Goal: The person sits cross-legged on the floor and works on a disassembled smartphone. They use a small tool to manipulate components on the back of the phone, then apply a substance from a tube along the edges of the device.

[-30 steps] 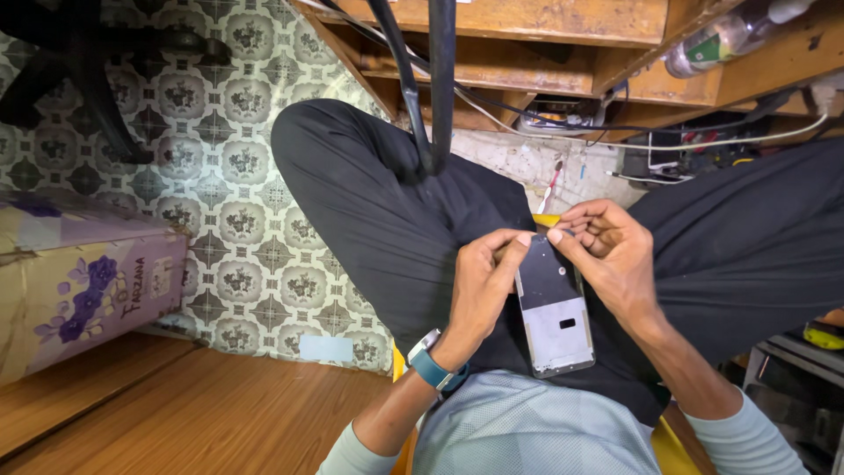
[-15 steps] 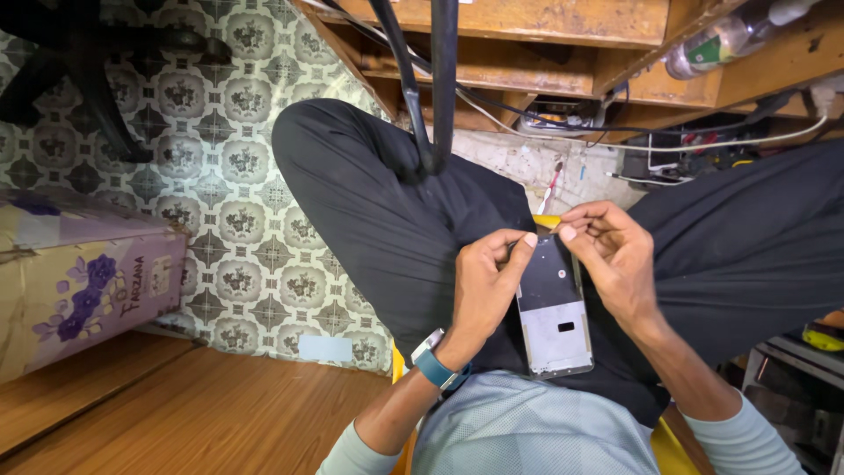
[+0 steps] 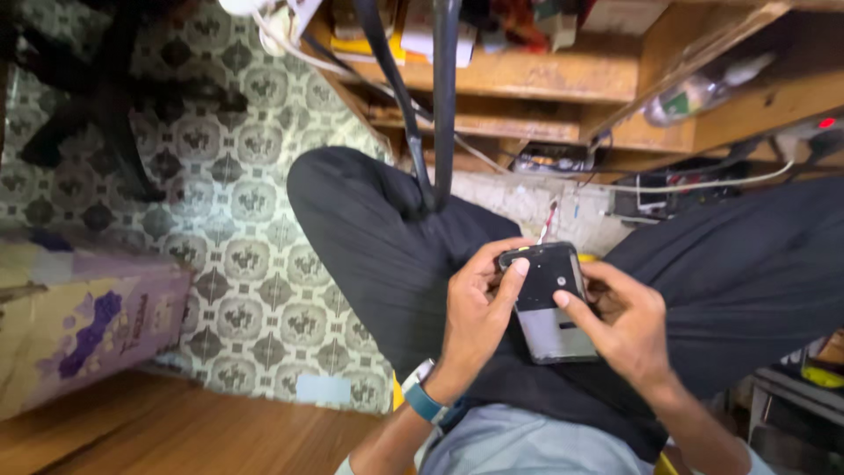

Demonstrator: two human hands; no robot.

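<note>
Flat rectangular phone (image 3: 552, 303) — dark glossy upper part, matte grey lower panel — lying on lap over black trousers (image 3: 396, 255), between both hands.

Left hand (image 3: 475, 321) clasping phone's left edge, thumb pressed on upper dark face. Blue-strapped watch (image 3: 422, 400) on wrist.

Right hand (image 3: 624, 325) gripping right edge, fingertip touching mid-panel.

Patterned tile floor (image 3: 237, 167) at left — ornate repeating medallions. Purple-and-cream cardboard box (image 3: 79, 325) on smooth wooden boards (image 3: 185, 431). Rough wooden shelves (image 3: 563, 79) above, white cable (image 3: 686, 186) strung across.

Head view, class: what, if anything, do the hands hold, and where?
An opened phone: left hand grips its left edge and top corner; right hand holds the right edge.
</note>
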